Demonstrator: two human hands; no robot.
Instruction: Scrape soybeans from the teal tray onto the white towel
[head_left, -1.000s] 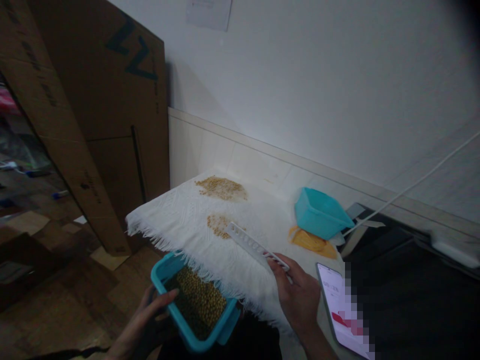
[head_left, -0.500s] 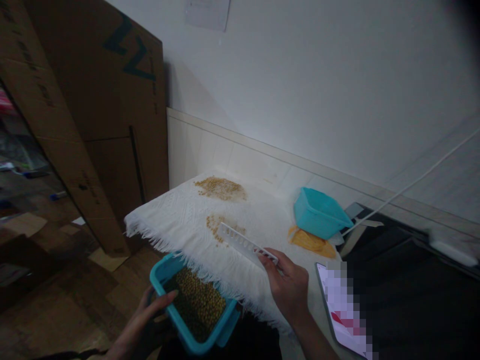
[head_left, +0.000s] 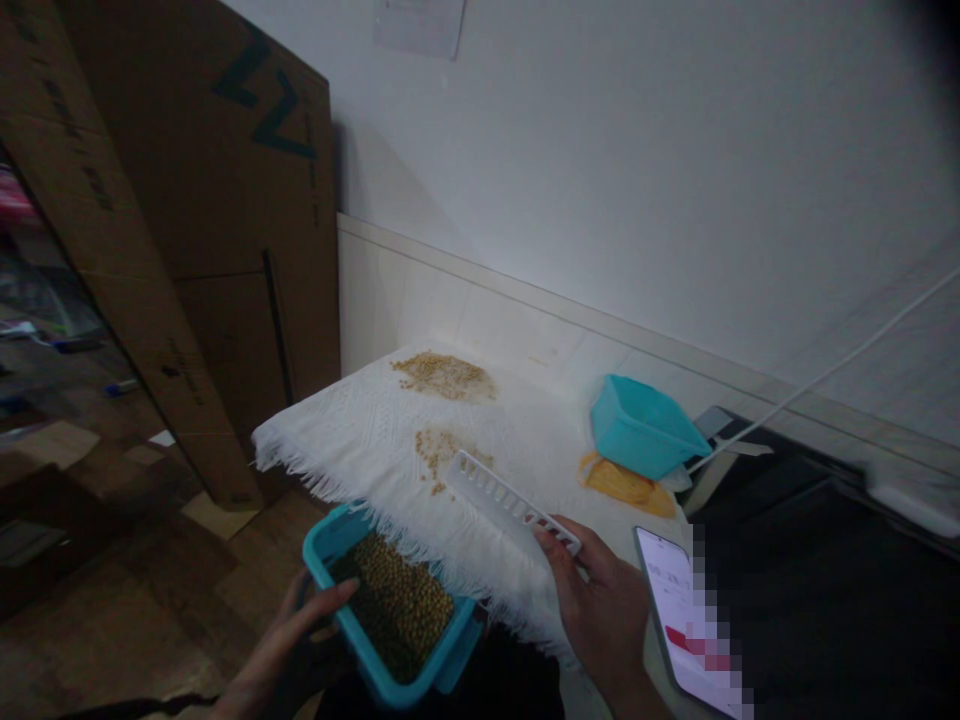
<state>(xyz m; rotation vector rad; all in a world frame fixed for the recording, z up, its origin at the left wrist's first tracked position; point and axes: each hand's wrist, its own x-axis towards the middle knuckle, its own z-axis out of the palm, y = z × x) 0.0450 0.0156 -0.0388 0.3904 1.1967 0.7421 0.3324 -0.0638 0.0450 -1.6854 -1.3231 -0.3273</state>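
Note:
My left hand (head_left: 289, 650) grips the near left side of a teal tray (head_left: 352, 635) filled with yellowish beans, held just below the fringed front edge of a white cloth (head_left: 360, 430). My right hand (head_left: 600, 600) is closed on one end of a white slotted plastic strip (head_left: 502, 495), which lies slanted across the cloth. The strip's far end sits beside a small patch of beans (head_left: 436, 450). A larger bean pile (head_left: 444, 374) lies at the cloth's far edge.
A second teal tray (head_left: 645, 427) rests tilted on a yellow item (head_left: 626, 485) at the right. A lit phone (head_left: 675, 620) lies beside my right wrist. Tall cardboard sheets (head_left: 187, 220) lean at the left. A white cable (head_left: 825, 375) runs along the wall.
My right hand swept the strip left toward the small bean patch, then drew it back right and nearer; a few beans now trail toward the cloth's front edge. The left hand and tray held still.

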